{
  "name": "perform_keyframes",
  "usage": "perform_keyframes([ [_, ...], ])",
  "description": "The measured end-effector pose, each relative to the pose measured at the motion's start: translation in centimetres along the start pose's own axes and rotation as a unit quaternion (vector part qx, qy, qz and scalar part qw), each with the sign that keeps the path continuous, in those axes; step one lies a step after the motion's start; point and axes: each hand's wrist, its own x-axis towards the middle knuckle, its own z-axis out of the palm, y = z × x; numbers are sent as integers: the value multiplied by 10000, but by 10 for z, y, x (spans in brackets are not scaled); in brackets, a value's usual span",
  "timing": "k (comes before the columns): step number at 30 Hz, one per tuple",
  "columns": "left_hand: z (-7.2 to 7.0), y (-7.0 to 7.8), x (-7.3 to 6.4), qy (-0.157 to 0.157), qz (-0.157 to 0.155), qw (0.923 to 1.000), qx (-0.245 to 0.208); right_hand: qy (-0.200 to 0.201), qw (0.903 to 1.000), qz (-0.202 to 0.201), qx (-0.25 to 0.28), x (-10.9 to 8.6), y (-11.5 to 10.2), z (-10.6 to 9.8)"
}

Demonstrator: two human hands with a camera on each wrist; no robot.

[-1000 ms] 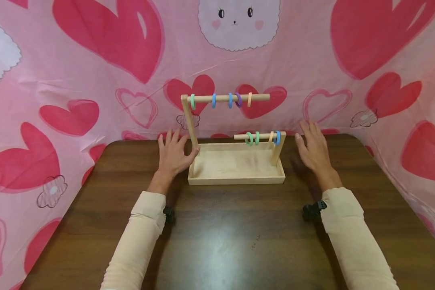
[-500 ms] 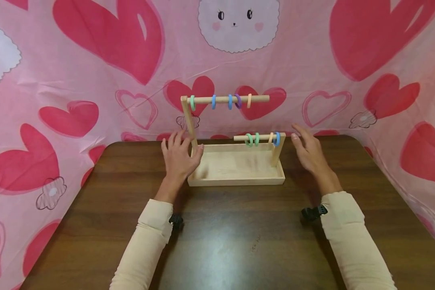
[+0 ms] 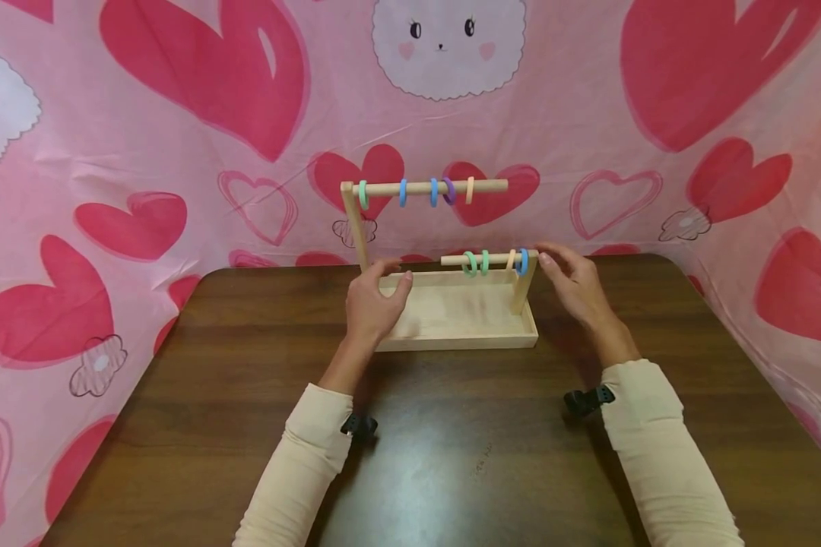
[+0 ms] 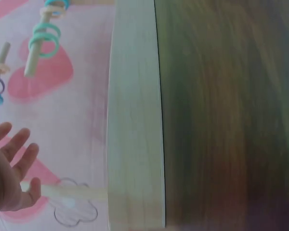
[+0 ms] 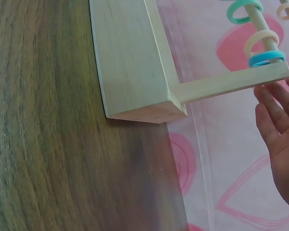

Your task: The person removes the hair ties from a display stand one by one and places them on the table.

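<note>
A light wooden ring stand has a shallow tray at its base and two horizontal bars. Green, blue, purple and peach rings hang on the upper bar. On the lower bar are two green rings, a peach ring and a blue ring. My left hand is in front of the tray's left part, fingers loosely bent with nothing in them, hiding the base of the left post. My right hand has its fingertips right at the top of the right post.
The stand is on a dark wooden table, near its back edge. Behind it hangs a pink cloth printed with hearts. A black strap with a camera is on each wrist.
My left hand has moved right, from beside the left post to in front of the tray. My right hand has come left to the right post's top. The rings have stayed put.
</note>
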Motion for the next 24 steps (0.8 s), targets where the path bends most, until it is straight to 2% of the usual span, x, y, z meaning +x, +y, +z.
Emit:
perform_keyframes([
  [4,8,7,-3,-135,36,9990,-432,53,9977,-232,637,3,2,4],
  [8,17,10,-6,-245,122,9969,-741,112,9902,-556,1277,9,5,7],
  [11,23,12,-9,-372,38,9949,-932,190,9861,-651,1515,11,6,9],
  [18,37,16,-14,-562,-149,9911,-1200,358,9751,-579,2112,12,8,12],
  [24,49,19,-16,-695,-207,9887,-1312,452,9718,-564,2243,13,11,15],
])
